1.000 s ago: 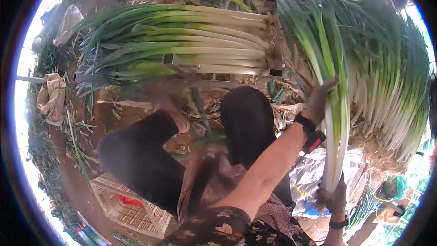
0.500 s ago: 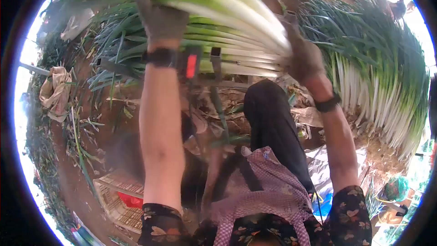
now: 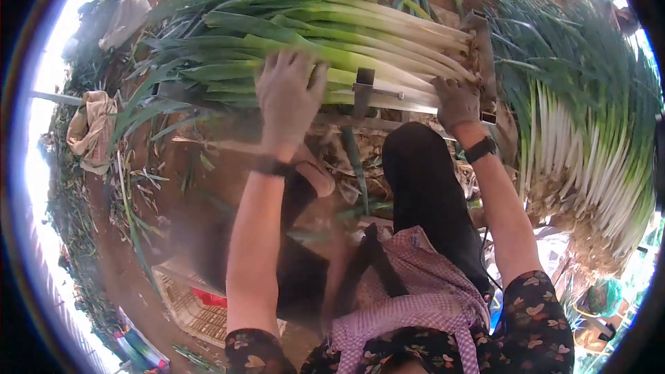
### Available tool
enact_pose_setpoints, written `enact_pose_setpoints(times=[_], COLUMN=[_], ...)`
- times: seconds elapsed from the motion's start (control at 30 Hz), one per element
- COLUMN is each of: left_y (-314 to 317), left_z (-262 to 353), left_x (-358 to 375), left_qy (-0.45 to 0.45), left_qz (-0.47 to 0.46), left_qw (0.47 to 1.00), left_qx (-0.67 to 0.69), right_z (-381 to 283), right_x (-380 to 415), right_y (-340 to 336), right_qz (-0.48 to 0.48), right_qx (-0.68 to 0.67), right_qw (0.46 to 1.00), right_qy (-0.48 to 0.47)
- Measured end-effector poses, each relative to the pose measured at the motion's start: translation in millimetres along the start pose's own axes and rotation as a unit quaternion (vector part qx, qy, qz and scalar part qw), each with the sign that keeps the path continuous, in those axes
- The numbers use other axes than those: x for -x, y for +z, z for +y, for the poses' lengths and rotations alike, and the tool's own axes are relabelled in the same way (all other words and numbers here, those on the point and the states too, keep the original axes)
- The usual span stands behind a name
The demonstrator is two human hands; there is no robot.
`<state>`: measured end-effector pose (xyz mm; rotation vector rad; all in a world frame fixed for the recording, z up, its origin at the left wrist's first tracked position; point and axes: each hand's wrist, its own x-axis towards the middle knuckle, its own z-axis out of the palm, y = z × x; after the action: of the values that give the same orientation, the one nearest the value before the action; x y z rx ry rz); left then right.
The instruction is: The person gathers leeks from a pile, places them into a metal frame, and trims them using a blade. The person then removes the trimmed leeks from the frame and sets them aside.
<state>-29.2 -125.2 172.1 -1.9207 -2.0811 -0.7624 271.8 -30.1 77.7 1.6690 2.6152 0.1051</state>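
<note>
A thick bundle of long green onions point(image 3: 388, 34) lies across a metal rack point(image 3: 488, 62), white root ends to the right against an upright end plate and green leaves to the left. My left hand point(image 3: 291, 90), in a greyish glove, is spread on the near side of the green leaves, slightly blurred. At the white ends my right hand point(image 3: 457, 102), also gloved, has its fingers curled over the near stalks. A short metal post point(image 3: 364, 90) of the rack stands between my hands.
A large heap of green onions point(image 3: 575, 131) lies at the right, roots toward me. Below left stands a plastic crate point(image 3: 187, 301) with something red inside. A tan sack point(image 3: 93, 128), a whitish bag point(image 3: 128, 17) and loose leaves lie at the left. My knee point(image 3: 419, 159) is close under the rack.
The raised bunch of green onions has come down onto the others in the rack. My left hand has let go and moved down and right; my right hand has lowered slightly.
</note>
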Motion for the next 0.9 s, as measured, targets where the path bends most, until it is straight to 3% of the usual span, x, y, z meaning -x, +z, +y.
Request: enact_pose_setpoints(times=[0.03,0.1,0.13,0.2,0.27,0.37,0.43,0.5,0.53,0.6,0.63,0.7,0.87,0.9], left_y=[16,57,68,90,94,93,101,106,107,102,99,83,63,71], left_z=[-3,-11,-13,-17,-12,-11,-14,-17,-14,-16,-15,-19,-67,-68], left_x=[-11,-37,-34,-29,-30,-25,-25,-23,-23,-23,-26,-38,-44,-39], left_qy=[0.002,0.157,0.162,0.079,0.074,0.065,0.084,0.124,0.132,0.106,0.105,0.079,0.051,0.030], left_qz=[-0.008,0.088,0.081,-0.105,-0.112,-0.098,-0.087,-0.062,-0.063,-0.045,-0.045,-0.115,-0.189,-0.179], left_qw=[1.000,0.980,0.980,0.984,0.982,0.981,0.980,0.970,0.970,0.980,0.978,0.984,0.960,0.954], left_qx=[0.003,-0.086,-0.080,-0.122,-0.132,-0.153,-0.156,-0.199,-0.196,-0.165,-0.173,-0.110,-0.202,-0.236], right_z=[-2,4,5,5,4,-14,-21,-35,-32,-31,-31,-29,-29,-26], right_x=[1,0,1,-1,-7,2,4,-9,-13,-25,-29,-24,-22,-23], right_y=[-2,7,10,18,7,-2,-20,-22,-16,1,8,18,16,15], right_qz=[0.012,0.021,0.031,0.003,-0.059,-0.041,0.191,0.198,0.199,0.101,0.113,0.132,0.128,0.167], right_qx=[0.006,-0.023,-0.055,-0.042,-0.045,0.023,-0.100,-0.289,-0.288,-0.248,-0.194,-0.212,-0.295,-0.267], right_qw=[1.000,0.999,0.998,0.999,0.997,0.998,0.973,0.932,0.933,0.961,0.971,0.964,0.942,0.939], right_qy=[0.004,0.009,0.008,0.018,0.027,0.050,-0.079,-0.090,-0.082,-0.063,-0.084,-0.092,-0.091,-0.139])
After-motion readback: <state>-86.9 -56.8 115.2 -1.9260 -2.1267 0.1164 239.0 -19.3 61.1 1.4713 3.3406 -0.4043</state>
